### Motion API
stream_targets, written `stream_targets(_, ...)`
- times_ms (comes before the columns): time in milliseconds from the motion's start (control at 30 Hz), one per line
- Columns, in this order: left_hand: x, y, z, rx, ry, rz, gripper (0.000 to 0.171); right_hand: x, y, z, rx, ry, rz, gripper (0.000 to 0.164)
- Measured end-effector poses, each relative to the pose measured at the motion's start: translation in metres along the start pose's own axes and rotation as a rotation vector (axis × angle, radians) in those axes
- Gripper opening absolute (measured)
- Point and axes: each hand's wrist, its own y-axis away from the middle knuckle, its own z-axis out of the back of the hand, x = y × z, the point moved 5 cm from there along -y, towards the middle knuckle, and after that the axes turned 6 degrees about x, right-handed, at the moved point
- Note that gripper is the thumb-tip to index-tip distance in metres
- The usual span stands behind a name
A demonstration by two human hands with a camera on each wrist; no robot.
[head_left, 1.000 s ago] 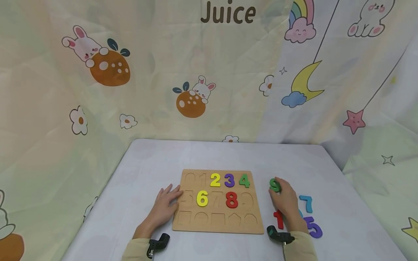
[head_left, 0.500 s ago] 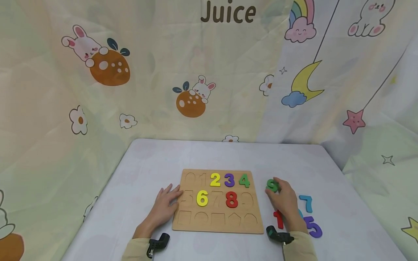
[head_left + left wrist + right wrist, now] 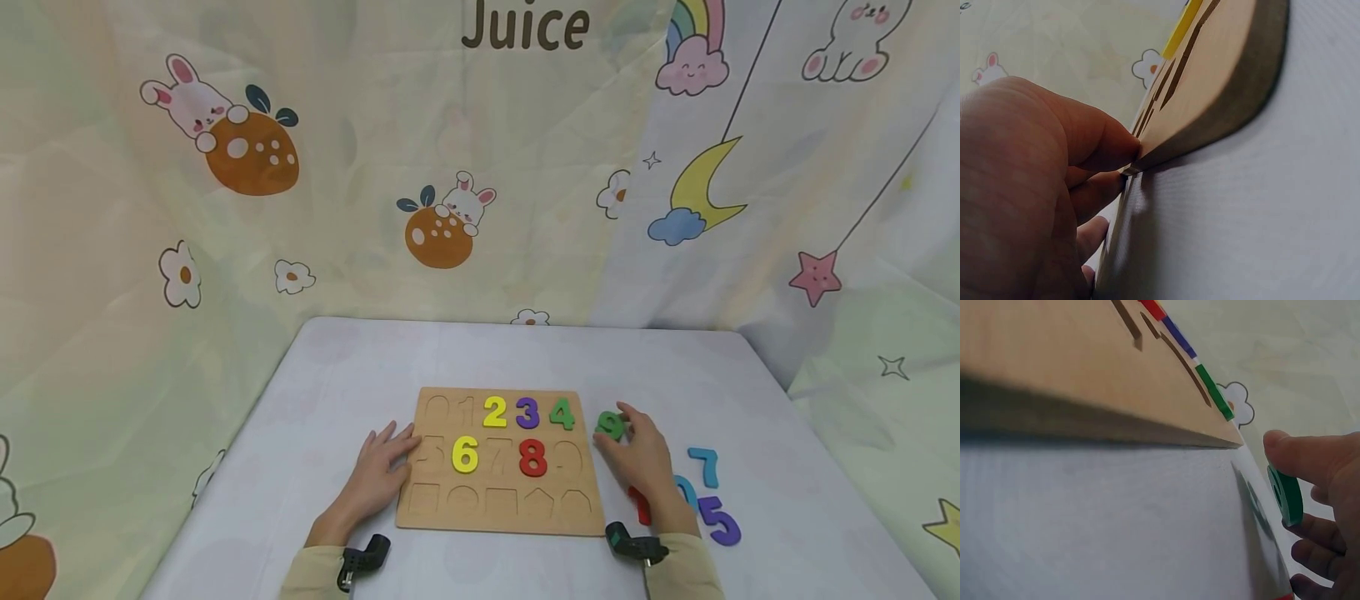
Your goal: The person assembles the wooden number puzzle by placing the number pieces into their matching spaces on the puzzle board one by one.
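Between the thumb and fingers of my right hand [image 3: 641, 458] is a green number 9 piece [image 3: 611, 426], just off the right edge of the wooden number board [image 3: 585, 518]. In the right wrist view the green 9 [image 3: 1292, 497] is tilted on its edge above the white table, casting a shadow. My left hand [image 3: 372, 477] rests at the board's left side with fingers spread. In the left wrist view its thumb and fingertips [image 3: 1125, 150] touch the board's edge. Yellow 2 [image 3: 495, 412], purple 3 [image 3: 527, 413], green 4 [image 3: 562, 414], yellow 6 [image 3: 465, 455] and red 8 [image 3: 532, 457] sit in the board.
Right of the board lie a red 1 [image 3: 640, 505], partly covered by the right hand, a blue 7 [image 3: 705, 467], a purple 5 [image 3: 720, 521] and a partly hidden blue curved piece [image 3: 686, 490]. Other outlined recesses show bare wood. A printed curtain [image 3: 360, 233] hangs behind the table.
My right hand has moved left toward the board with the green 9, which has turned a little. More of the blue curved piece shows now. The left hand has stayed put.
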Motion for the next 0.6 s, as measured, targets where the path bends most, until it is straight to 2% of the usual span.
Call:
stream_targets(167, -0.001, 0.0, 0.0, -0.003, -0.009, -0.008, 0.043, 0.006, 0.002, -0.002, 0.048, -0.003, -0.013, 0.082)
stream_targets(600, -0.002, 0.002, 0.001, 0.006, 0.008, -0.009, 0.043, 0.017, 0.011, -0.007, 0.137, 0.019, 0.026, 0.091)
